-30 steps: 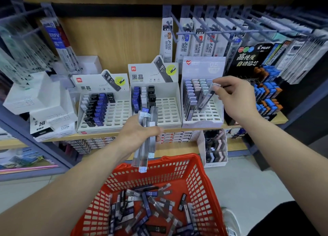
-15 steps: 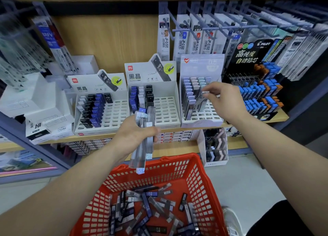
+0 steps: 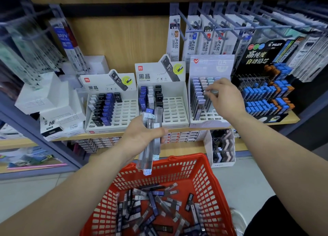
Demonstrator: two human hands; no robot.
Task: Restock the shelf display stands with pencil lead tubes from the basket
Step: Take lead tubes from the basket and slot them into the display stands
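**Right hand shifts left over the pale stand**

Since a second ago my right hand (image 3: 225, 97) has slid left from the stand's right edge to above its rows of tubes. My left hand has hardly moved.

Nearest to me is the red basket (image 3: 204, 166), low in front of the shelf. Loose pencil lead tubes (image 3: 154, 205) lie criss-crossed on its bottom, some clear, some with dark blue or black labels.

Just above the basket's far rim, my left hand (image 3: 142, 134) grips a bundle of clear tubes (image 3: 150, 147). My fingers are curled round their middle. The bundle stands nearly upright, with its lower ends hanging over the basket.

Farther out, my right hand reaches over the pale stand (image 3: 209, 120), the right-most of three white ones. Its thumb and fingertips pinch a single tube (image 3: 210, 92) beside the pastel-capped tubes already standing there. Blur keeps me from telling whether it sits in a slot.

The middle stand (image 3: 174, 111) holds three short columns of tubes at its back left. The left stand (image 3: 120, 115) is filled with black and blue tubes on its left side. All three sit on the wooden shelf (image 3: 106, 134).

White boxes (image 3: 53, 101) are stacked at the shelf's left end, and a black display (image 3: 260, 58) of blue and orange tubes stands at its right. Refill packs (image 3: 191, 39) hang on hooks behind.
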